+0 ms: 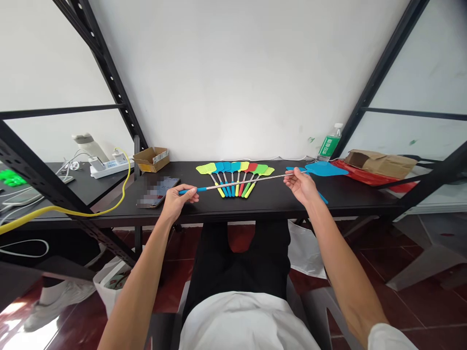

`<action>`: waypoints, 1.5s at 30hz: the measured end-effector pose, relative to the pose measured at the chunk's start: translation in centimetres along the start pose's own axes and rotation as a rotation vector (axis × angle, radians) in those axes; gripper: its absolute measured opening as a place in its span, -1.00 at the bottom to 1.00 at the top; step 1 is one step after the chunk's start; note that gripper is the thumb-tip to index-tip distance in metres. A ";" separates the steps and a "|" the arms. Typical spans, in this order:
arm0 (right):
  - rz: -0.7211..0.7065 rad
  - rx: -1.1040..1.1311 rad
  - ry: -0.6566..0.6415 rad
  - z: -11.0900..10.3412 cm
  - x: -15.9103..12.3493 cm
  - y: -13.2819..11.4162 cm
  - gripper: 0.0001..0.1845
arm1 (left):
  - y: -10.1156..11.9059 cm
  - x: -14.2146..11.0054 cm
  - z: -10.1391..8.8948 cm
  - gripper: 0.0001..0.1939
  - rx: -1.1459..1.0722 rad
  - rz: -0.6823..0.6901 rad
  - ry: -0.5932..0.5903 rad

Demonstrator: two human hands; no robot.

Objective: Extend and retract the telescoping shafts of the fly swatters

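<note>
Both hands hold one extended fly swatter [248, 182] above the black table [255, 206]: the left hand [178, 197] grips its blue handle, the right hand [301, 183] pinches the metal rod near the head. Behind, an open cardboard box [151, 159] shows yellow contents; a green-labelled bottle [330, 142] stands capped.

The fly swatter [251, 181] held across has a blue grip, a silver rod and a blue head. The row of swatters [235, 176] on the black table [357, 197] runs yellow, blue, red and green. The bottle [329, 143] wears a green label; the cable [73, 210] is yellow.
</note>
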State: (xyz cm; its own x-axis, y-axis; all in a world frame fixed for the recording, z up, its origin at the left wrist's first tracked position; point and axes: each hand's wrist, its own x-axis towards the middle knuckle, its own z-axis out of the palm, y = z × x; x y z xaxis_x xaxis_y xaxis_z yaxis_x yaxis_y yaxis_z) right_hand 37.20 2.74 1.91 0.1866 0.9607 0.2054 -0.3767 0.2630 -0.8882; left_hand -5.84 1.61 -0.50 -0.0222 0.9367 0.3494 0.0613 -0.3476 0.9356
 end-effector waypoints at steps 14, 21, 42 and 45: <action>-0.016 0.039 -0.023 1.1 -0.4 0.1 -0.68 | 5.6 -0.6 -0.3 -0.67 0.804 0.239 -0.288; -0.014 0.033 -0.040 2.0 -0.9 0.1 -0.67 | 6.9 -1.4 0.9 -0.65 1.000 0.342 -0.290; -0.063 0.005 -0.092 3.5 -1.4 -0.6 -0.64 | 6.7 -2.9 6.1 -0.53 1.147 0.393 -0.290; -0.041 0.017 -0.087 3.5 -1.4 -0.7 -0.63 | 6.9 -2.8 6.1 -0.52 1.155 0.371 -0.313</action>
State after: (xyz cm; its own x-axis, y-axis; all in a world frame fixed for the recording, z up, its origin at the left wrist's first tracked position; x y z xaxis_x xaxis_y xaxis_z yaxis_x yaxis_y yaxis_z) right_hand 34.04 1.50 3.61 0.1227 0.9531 0.2768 -0.3858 0.3028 -0.8715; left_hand 0.69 -3.18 4.64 0.4116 0.8152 0.4074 0.8547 -0.5005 0.1379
